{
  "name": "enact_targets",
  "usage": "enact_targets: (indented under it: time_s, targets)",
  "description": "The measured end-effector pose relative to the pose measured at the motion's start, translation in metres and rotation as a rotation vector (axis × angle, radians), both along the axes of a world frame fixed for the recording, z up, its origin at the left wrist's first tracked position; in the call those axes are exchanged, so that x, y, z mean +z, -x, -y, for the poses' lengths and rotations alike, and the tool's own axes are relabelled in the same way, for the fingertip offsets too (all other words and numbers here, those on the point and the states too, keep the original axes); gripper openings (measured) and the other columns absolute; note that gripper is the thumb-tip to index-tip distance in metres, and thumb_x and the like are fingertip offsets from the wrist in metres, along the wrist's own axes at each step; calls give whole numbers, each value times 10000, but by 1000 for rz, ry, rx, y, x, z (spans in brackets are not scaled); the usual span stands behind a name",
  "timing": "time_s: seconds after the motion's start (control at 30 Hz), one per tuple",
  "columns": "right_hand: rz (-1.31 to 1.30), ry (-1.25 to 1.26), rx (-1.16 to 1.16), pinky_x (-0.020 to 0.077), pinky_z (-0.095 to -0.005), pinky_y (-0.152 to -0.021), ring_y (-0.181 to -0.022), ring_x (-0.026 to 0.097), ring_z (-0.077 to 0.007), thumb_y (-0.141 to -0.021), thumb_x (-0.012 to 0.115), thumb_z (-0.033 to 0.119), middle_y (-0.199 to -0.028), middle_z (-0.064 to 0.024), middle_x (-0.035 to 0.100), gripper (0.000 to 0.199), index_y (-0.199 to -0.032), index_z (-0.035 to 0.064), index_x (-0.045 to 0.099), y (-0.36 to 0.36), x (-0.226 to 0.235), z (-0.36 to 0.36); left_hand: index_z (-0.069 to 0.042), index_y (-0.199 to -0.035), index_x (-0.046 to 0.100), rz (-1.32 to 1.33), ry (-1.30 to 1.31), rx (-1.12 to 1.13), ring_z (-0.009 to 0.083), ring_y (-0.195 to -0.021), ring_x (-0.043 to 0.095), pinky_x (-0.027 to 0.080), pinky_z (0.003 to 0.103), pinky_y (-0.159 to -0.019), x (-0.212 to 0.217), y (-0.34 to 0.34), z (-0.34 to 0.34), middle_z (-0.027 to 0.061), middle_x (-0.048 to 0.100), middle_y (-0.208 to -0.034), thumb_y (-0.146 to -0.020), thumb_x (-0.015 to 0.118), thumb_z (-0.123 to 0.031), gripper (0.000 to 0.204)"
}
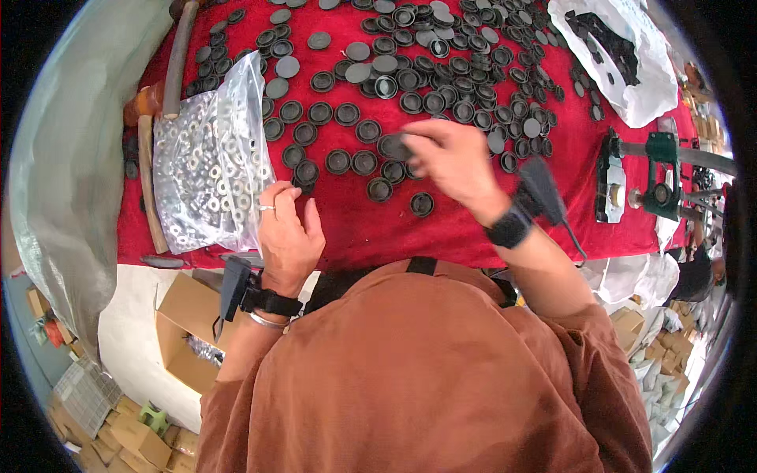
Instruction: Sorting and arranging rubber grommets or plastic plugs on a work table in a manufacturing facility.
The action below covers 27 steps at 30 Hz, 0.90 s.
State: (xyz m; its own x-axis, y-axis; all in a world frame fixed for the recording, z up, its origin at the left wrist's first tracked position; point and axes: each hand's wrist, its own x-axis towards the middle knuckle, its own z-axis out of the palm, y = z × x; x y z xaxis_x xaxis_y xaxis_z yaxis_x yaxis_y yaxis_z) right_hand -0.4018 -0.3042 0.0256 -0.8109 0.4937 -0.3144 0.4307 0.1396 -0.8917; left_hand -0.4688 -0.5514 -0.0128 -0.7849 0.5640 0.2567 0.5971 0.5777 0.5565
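Observation:
Many round black plastic caps (347,114) lie over a red cloth, some with the hollow side up, others flat side up. Between the thumb and fingers of my right hand (453,162), one black cap (392,147) is pinched, just above the loose caps. My left hand (288,236) rests on the cloth at the right edge of a clear plastic bag (209,162) full of small metal washers or nuts. Its fingers are apart and bent, the fingertips close to a hollow-side-up cap (306,173); nothing shows in its grasp.
A hammer (180,67) with a wooden handle and another wooden handle (150,181) lie left of the bag. At the right stands a green and metal fixture (658,169). Behind it, a white bag (631,71) holds black pieces. A cardboard box (189,327) sits below the table.

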Motion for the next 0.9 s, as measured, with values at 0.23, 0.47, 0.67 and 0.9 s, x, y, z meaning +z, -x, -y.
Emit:
enact_targets:
  time_s: [0.23,0.47,0.67,0.9]
  targets:
    - [-33,-16,-705,564,-254,-623,-736,649,-147,-913,659,138,-953,-101,688,313,-1163,-49,631,-169,-7,-151,28,-1207,573,-72,61,54,303,-879,616,527,368,-773,0,1,-4,192,563,-1124,-819,710,-77,425]
    - [-162,130,-999,578,-282,-668,-834,669,-209,-923,624,78,-1024,-141,669,390,-1269,-79,534,-232,-53,-241,12,-1200,597,-43,212,-62,379,-1037,568,480,438,-886,7,-3,-14,195,579,-1165,-815,731,-184,452]
    - [37,-975,-436,506,-400,-867,-937,653,-322,-880,674,226,-1047,-159,678,283,-1095,41,665,-149,-16,-137,-27,-1438,377,-104,90,-106,468,-1346,336,311,512,-1095,3,4,-43,309,321,-1464,-857,695,-286,711]
    - [-377,-990,573,443,-358,-696,-855,529,-204,-778,721,322,-908,-4,571,420,-1125,101,638,-72,-29,23,-65,-1454,383,-164,340,-244,441,-1397,275,214,587,-1124,-7,7,-45,250,303,-1511,-855,670,-360,726]
